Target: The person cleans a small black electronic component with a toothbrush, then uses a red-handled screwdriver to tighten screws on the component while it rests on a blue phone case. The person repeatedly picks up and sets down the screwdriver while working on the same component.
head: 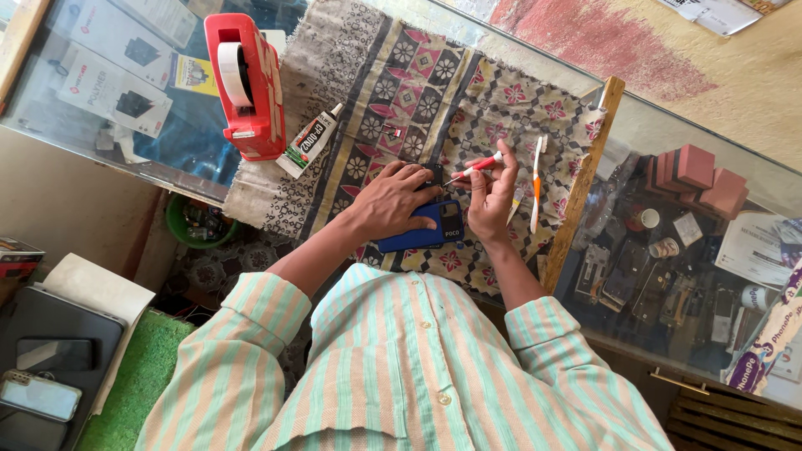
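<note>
A blue phone [415, 236] lies back up on a patterned cloth [393, 75] spread over a glass counter. My left hand [391, 200] rests flat on the phone's upper part and holds it down. My right hand [493, 196] grips a small red and white screwdriver [478, 169], its tip pointing left toward the phone's top edge beside my left fingers. An orange and white toothbrush [535, 179] lies on the cloth just right of my right hand.
A red tape dispenser [249, 83] and a glue tube [309, 142] sit at the cloth's left edge, a small binder clip [391, 131] beyond my hands. Pink boxes [695, 174] and small parts lie under the glass [668, 125]. Two phones [40, 392] rest at lower left.
</note>
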